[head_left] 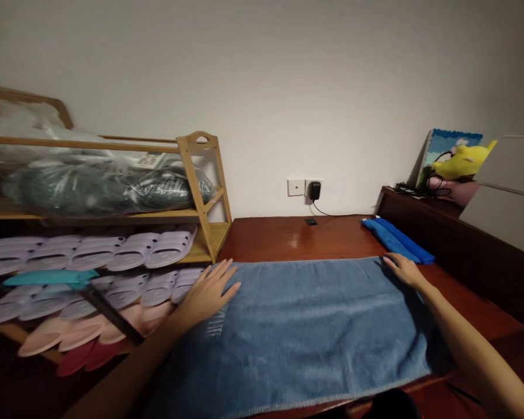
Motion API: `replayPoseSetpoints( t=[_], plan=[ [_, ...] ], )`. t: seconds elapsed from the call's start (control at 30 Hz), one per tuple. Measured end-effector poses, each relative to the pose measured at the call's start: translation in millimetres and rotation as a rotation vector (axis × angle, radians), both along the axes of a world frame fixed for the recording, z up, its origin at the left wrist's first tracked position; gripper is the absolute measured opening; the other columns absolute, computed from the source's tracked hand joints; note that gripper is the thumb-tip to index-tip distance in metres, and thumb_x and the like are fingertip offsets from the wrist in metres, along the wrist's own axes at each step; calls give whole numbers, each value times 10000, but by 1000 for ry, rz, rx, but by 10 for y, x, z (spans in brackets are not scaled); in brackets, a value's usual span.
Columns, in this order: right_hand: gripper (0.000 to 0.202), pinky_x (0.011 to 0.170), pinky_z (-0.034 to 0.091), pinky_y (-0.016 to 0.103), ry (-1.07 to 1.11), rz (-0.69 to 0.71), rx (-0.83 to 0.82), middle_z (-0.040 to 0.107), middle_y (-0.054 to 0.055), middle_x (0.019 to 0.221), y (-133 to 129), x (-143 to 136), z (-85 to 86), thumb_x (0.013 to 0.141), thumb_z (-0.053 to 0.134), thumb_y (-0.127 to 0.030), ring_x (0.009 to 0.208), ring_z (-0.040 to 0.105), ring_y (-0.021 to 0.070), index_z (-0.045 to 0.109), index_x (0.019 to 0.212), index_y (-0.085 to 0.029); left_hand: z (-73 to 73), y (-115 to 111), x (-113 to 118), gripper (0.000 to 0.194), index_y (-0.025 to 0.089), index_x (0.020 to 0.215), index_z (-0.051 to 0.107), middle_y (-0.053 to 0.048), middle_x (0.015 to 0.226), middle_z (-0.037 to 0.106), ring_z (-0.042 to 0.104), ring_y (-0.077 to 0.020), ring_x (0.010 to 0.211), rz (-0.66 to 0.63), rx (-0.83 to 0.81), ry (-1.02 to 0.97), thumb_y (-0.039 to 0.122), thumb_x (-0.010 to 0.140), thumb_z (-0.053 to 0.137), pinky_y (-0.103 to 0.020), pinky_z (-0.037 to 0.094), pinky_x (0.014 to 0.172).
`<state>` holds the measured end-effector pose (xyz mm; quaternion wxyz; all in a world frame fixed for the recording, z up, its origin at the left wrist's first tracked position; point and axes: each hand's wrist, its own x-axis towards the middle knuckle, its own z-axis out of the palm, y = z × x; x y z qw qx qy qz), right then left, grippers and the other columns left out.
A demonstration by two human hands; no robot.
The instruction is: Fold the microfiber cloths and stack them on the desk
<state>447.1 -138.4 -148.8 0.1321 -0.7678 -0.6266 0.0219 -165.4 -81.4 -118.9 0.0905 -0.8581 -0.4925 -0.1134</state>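
A blue-grey towel [314, 326] lies spread over the brown wooden tabletop, with pale lettering at its left end and slight wrinkles across its middle. My left hand [212, 291] rests flat at the towel's far left corner, fingers spread. At the far right corner, my right hand [404, 270] has its thumb and fingers closed on the towel's edge. Just beyond that hand lies a folded bright blue cloth [399, 240]. The towel's near edge hangs around the front of the table.
On the left, a wooden rack [205, 198] holds several lilac slippers [170, 249] and plastic-wrapped bundles [96, 186]. A black plug [315, 190] sits in the wall socket, its cord running right. A yellow plush toy [458, 163] and a picture [445, 145] stand on the raised ledge.
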Motion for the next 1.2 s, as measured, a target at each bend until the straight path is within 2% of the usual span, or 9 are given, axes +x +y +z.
replayPoseSetpoints(
  t=[0.13, 0.23, 0.47, 0.6, 0.7, 0.8, 0.9, 1.07, 1.2],
  plan=[
    [745, 1108, 230, 472, -82, -48, -39, 278, 92, 1515, 82, -82, -223, 864, 236, -652, 1406, 205, 250, 354, 1436, -189, -79, 77, 92, 591, 133, 1398, 419, -125, 1477, 355, 307, -276, 1370, 82, -58, -16, 468, 921, 320, -492, 277, 1087],
    [741, 1115, 211, 465, -136, -72, -72, 214, 90, 1538, 91, -89, -343, 874, 211, -653, 1418, 151, 233, 293, 1463, -212, -164, 117, 103, 610, 173, 1423, 383, -102, 1506, 298, 265, -296, 1386, 125, -115, -12, 507, 914, 336, -536, 288, 1064],
    [690, 1115, 208, 465, -309, -7, 138, 288, 133, 1507, -40, -330, -99, 905, 229, -578, 1409, 187, 261, 351, 1430, -148, -98, 58, 132, 621, 208, 1459, 305, -74, 1542, 206, 176, -291, 1414, 161, -213, 0, 530, 928, 294, -549, 285, 1057],
    [710, 1061, 308, 496, -205, -42, 36, 274, 137, 1510, -477, -469, -21, 888, 239, -624, 1385, 256, 284, 355, 1433, -184, -53, 20, 152, 622, 212, 1463, 294, -77, 1545, 197, 168, -293, 1416, 168, -243, -8, 531, 928, 302, -558, 282, 1052],
    [728, 1030, 356, 501, -102, -42, -50, 312, 107, 1496, -1067, -341, -147, 850, 297, -683, 1355, 322, 284, 325, 1447, -268, -58, 17, 151, 619, 208, 1458, 307, -75, 1540, 215, 178, -291, 1414, 163, -225, -12, 522, 926, 311, -552, 276, 1059],
    [689, 1037, 358, 484, -98, -11, 48, 316, 63, 1499, -1667, -156, -317, 852, 334, -666, 1363, 303, 272, 318, 1443, -312, -71, 23, 151, 628, 193, 1461, 301, -77, 1540, 214, 173, -292, 1415, 164, -218, -1, 518, 924, 301, -557, 273, 1058],
    [642, 1037, 356, 487, -128, 33, 78, 317, 28, 1500, -2056, -97, -410, 873, 341, -623, 1370, 285, 271, 282, 1450, -349, -75, 28, 154, 638, 180, 1462, 296, -81, 1541, 208, 163, -289, 1418, 171, -224, 18, 517, 920, 300, -558, 268, 1058],
    [684, 1025, 357, 481, -109, 9, 138, 282, 36, 1516, -2228, -87, -435, 898, 313, -591, 1329, 373, 260, 77, 1493, -348, -89, 57, 158, 632, 175, 1457, 304, -87, 1536, 219, 184, -283, 1413, 156, -227, 22, 518, 926, 284, -564, 281, 1049],
    [637, 1020, 354, 484, -111, 50, 169, 304, 33, 1508, -2221, -102, -312, 903, 336, -577, 1344, 346, 269, 148, 1476, -372, -30, -22, 161, 566, 150, 1405, 405, -132, 1513, 270, 235, -297, 1397, 88, -20, -26, 454, 937, 311, -586, 172, 1091]
  ],
)
